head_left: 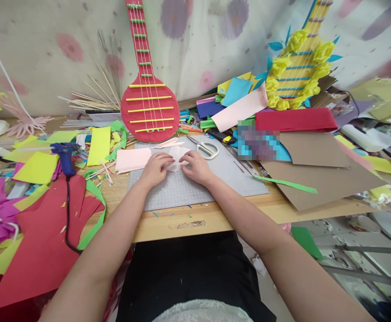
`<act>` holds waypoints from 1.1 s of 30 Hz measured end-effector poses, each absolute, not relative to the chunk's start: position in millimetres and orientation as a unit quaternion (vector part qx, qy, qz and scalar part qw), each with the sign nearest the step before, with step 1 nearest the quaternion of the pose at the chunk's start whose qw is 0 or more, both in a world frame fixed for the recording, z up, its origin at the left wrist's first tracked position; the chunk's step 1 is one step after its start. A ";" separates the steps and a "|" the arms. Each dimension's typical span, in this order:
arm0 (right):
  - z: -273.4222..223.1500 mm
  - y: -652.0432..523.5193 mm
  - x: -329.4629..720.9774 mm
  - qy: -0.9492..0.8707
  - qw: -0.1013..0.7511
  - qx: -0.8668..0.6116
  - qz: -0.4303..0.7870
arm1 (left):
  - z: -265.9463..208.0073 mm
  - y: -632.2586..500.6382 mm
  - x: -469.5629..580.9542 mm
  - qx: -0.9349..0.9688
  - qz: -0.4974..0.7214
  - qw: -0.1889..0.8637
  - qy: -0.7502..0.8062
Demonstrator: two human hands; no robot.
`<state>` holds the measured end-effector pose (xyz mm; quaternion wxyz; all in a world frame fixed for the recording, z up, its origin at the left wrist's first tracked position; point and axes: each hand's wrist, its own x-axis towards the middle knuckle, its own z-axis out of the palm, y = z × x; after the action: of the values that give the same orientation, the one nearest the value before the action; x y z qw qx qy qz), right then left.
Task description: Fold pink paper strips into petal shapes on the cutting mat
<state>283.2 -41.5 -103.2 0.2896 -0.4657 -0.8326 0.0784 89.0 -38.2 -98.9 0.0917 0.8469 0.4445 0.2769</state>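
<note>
Between my two hands is a small piece of thin, whitish paper (174, 162), held over the grey cutting mat (175, 194). My left hand (157, 169) has its fingers curled at the paper's left edge. On the right edge, the fingers and thumb of my right hand (197, 167) close in a pinch. Just left of my left hand lies a stack of pale pink paper pieces (132, 160). Cut pale pink pieces (169, 143) rest beyond the hands. White-handled scissors (208, 151) lie open on the mat beside my right hand.
A red paper instrument (150, 112) with strings leans at the back; a yellow flowered one (296, 74) stands back right. A blue glue gun (64, 158) sits left, its cord over red paper (48, 228). Brown cardboard (322, 183) overhangs the table's front edge at right.
</note>
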 end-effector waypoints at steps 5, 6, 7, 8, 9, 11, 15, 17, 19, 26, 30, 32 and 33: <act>-101.8 -44.6 275.8 -0.855 0.244 -0.451 0.079 | -97.9 -41.4 90.1 0.860 0.201 0.140 0.448; -101.9 -44.6 275.4 -0.856 0.236 -0.453 0.077 | -98.2 -41.5 90.5 0.855 0.199 0.144 0.457; -101.8 -44.6 275.3 -0.856 0.231 -0.455 0.076 | -98.6 -41.5 90.9 0.850 0.203 0.146 0.464; -101.6 -44.6 275.6 -0.855 0.229 -0.459 0.075 | -99.0 -41.2 91.3 0.846 0.209 0.145 0.468; -101.4 -44.6 276.0 -0.854 0.227 -0.462 0.074 | -99.2 -40.7 91.9 0.844 0.215 0.139 0.471; -101.0 -44.7 276.8 -0.851 0.228 -0.468 0.071 | -99.4 -39.8 93.2 0.843 0.226 0.118 0.473; -101.8 -43.9 278.6 -0.851 0.227 -0.470 0.061 | -98.1 -40.2 95.7 0.848 0.244 0.088 0.462; -102.4 -43.0 280.0 -0.851 0.229 -0.469 0.059 | -97.5 -41.3 97.1 0.851 0.253 0.090 0.451; -102.4 -42.4 281.1 -0.848 0.232 -0.473 0.064 | -97.7 -42.0 99.0 0.851 0.255 0.101 0.448; -100.0 -44.1 275.4 -0.817 0.284 -0.483 0.139 | -102.7 -39.2 104.2 0.827 0.270 0.159 0.467; -102.0 -43.9 271.1 -0.784 0.300 -0.502 0.208 | -105.1 -38.9 104.5 0.788 0.325 0.216 0.477; -103.8 -42.5 270.0 -0.778 0.295 -0.512 0.214 | -106.2 -38.2 105.1 0.761 0.352 0.242 0.487; -104.7 -41.8 269.5 -0.778 0.292 -0.515 0.210 | -106.9 -37.6 105.5 0.748 0.365 0.250 0.496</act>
<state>269.5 -41.8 -104.7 0.2919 -0.5149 -0.7782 0.2098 105.5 -37.6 -106.9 0.2497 0.7477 0.4957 0.3647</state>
